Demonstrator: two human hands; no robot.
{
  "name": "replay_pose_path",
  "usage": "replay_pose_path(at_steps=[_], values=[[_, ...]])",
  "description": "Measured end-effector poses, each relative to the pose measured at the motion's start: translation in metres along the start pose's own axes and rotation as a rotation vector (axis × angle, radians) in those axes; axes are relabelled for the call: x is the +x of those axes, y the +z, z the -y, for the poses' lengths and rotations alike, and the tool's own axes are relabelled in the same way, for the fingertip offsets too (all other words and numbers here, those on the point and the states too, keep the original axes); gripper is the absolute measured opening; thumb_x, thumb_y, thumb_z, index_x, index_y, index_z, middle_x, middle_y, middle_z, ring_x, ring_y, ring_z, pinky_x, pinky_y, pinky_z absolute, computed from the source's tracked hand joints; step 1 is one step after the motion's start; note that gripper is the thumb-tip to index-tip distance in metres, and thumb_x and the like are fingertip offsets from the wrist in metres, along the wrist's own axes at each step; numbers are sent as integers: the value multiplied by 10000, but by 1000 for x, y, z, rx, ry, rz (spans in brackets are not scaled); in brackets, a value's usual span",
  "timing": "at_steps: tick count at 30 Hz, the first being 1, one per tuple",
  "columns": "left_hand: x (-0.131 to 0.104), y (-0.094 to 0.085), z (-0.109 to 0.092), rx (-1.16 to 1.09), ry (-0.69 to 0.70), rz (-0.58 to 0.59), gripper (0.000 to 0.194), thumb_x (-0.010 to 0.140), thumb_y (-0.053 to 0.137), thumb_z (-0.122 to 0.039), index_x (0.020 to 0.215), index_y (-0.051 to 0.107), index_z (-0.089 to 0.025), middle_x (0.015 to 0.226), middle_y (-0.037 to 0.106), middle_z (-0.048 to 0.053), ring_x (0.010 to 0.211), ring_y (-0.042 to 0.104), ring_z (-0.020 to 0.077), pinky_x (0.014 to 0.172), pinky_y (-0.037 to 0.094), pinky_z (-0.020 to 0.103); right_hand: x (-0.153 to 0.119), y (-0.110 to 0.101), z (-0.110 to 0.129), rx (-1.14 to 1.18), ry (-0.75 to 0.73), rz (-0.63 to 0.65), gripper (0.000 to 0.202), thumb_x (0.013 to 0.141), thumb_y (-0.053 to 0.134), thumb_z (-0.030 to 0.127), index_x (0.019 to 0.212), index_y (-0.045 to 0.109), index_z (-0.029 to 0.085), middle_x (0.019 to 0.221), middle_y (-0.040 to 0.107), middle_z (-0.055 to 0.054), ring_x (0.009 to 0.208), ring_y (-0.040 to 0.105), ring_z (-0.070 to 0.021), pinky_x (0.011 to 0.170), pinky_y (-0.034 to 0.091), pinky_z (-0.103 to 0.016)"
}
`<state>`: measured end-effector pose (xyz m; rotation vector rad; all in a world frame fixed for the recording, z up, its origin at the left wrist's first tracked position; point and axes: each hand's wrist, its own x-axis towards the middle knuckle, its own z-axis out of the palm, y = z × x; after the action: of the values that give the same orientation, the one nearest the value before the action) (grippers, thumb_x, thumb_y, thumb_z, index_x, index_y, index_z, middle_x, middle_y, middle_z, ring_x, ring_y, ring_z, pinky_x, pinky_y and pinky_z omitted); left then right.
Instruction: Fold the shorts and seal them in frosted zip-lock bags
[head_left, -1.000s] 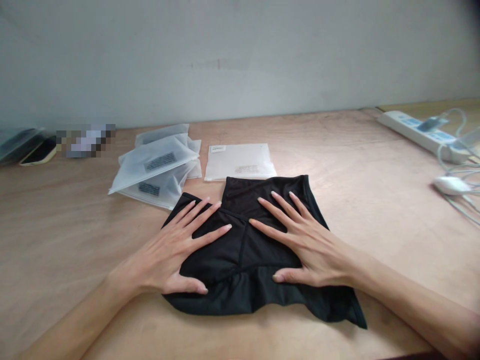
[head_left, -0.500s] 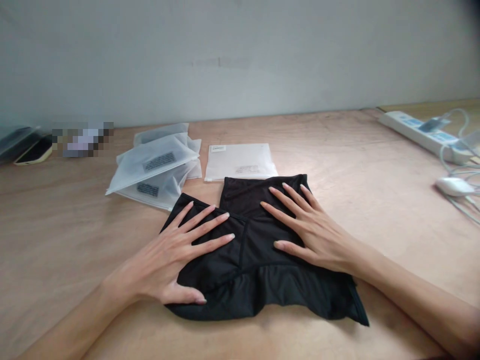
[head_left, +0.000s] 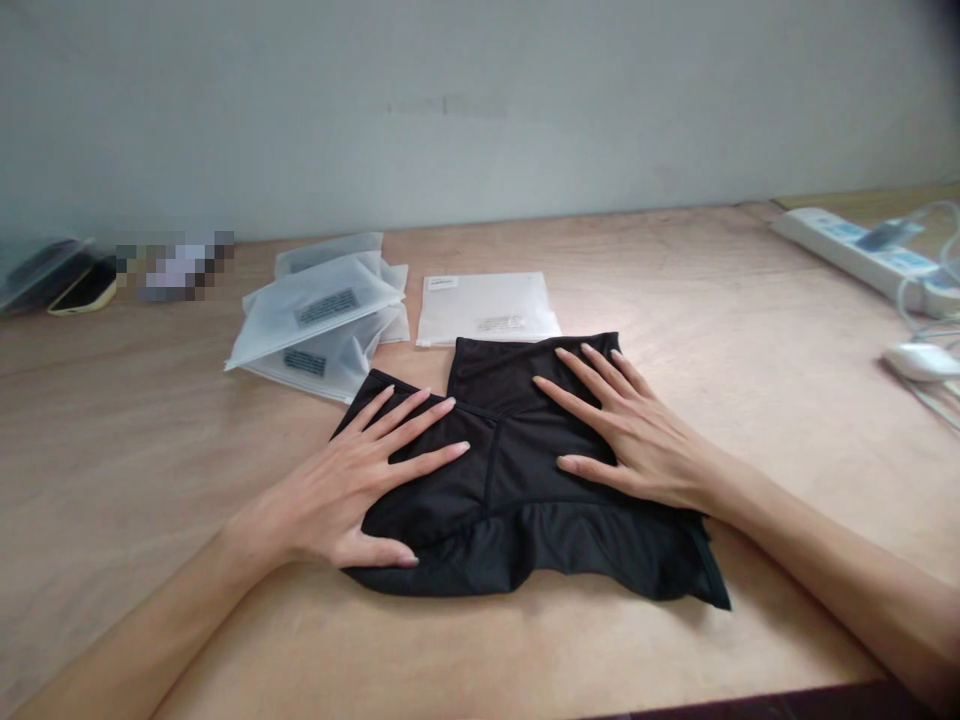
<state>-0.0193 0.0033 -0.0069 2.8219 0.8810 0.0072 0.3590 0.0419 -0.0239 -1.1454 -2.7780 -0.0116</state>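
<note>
A pair of black stretch shorts (head_left: 517, 460) lies on the wooden table in front of me, its near edge loose and wavy. My left hand (head_left: 375, 470) rests flat on the left part of the cloth, fingers spread. On the right part lies my right hand (head_left: 619, 430), also flat with its fingers apart. Neither hand grips the fabric. Just beyond the shorts is a flat frosted zip bag (head_left: 484, 305) with a small label and printed text.
Several frosted bags (head_left: 315, 310) are heaped behind my left hand. At the far left are a phone (head_left: 86, 287) and a dark item in clear plastic (head_left: 41, 270). A white power strip (head_left: 870, 255) and a white charger (head_left: 922, 361) with cables lie at the right.
The whole scene sits slightly higher in view, and the table's near edge now shows at the bottom right. Both hands stay spread on the shorts, in nearly the same places.
</note>
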Motion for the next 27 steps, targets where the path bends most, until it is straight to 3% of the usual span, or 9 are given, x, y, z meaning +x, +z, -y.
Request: replay_pose_path(at_steps=[4, 8, 11, 13, 15, 17, 21, 24, 27], values=[[-2, 0, 0, 8, -2, -1, 984, 872, 578, -788, 1661, 193, -343, 1747, -76, 109, 1601, 107, 429, 1272, 50, 643, -2, 3, -2, 9, 17, 30, 858, 965, 504, 698, 1668, 172, 335, 1755, 62, -94, 1597, 111, -404, 1257, 184, -656], [-3, 0, 1, 7, 16, -10, 969, 887, 543, -801, 1661, 208, -323, 1751, -21, 131, 1598, 121, 430, 1269, 64, 648, -1, 2, -2, 17, 4, 20, 851, 971, 521, 675, 1668, 178, 327, 1750, 115, -123, 1595, 127, -412, 1239, 192, -678], [-5, -1, 3, -12, 63, -72, 842, 954, 489, -743, 1640, 292, -298, 1734, 159, 137, 1579, 185, 422, 1265, 70, 654, 0, -7, 2, 62, -66, -43, 815, 968, 564, 627, 1647, 279, 279, 1719, 201, -168, 1569, 190, -430, 1216, 221, -679], [-8, -3, 4, -55, 108, -169, 727, 980, 503, -680, 1565, 436, -255, 1626, 382, 161, 1507, 318, 411, 1251, 162, 640, 0, -15, 7, 159, -142, -98, 747, 945, 608, 598, 1565, 439, 218, 1620, 358, -206, 1479, 334, -424, 1157, 325, -628], [-11, -5, 4, -136, 155, -290, 596, 963, 573, -630, 1381, 591, -205, 1370, 579, 169, 1315, 498, 368, 1157, 355, 563, -1, -21, 13, 322, -224, -97, 598, 911, 642, 579, 1340, 620, 164, 1345, 564, -198, 1199, 538, -348, 981, 453, -515], [-12, -7, 3, -237, 197, -348, 482, 927, 633, -612, 1155, 644, -188, 1116, 627, 134, 1063, 578, 301, 955, 476, 454, -2, -22, 19, 457, -327, -36, 455, 894, 641, 579, 1078, 669, 164, 1055, 614, -124, 897, 549, -249, 789, 440, -420], [-10, -6, -1, -375, 179, -184, 384, 894, 636, -567, 867, 546, -195, 900, 577, 72, 796, 511, 219, 722, 393, 381, -4, -19, 27, 586, -382, 120, 341, 784, 710, 498, 850, 572, 193, 913, 549, -50, 794, 462, -201, 726, 342, -377], [-8, -2, -3, -445, 128, -132, 230, 832, 623, -391, 821, 495, -199, 882, 559, 61, 798, 479, 218, 724, 345, 388, -5, -20, 28, 643, -335, 232, 387, 642, 795, 418, 870, 567, 204, 1001, 529, -44, 871, 463, -214, 777, 322, -379], [-9, -2, -1, -502, 90, -112, 150, 775, 621, -288, 811, 505, -199, 906, 556, 58, 835, 482, 223, 747, 341, 389, -5, -23, 29, 660, -312, 281, 430, 588, 834, 406, 870, 577, 209, 1043, 514, -40, 914, 462, -222, 818, 303, -390]])
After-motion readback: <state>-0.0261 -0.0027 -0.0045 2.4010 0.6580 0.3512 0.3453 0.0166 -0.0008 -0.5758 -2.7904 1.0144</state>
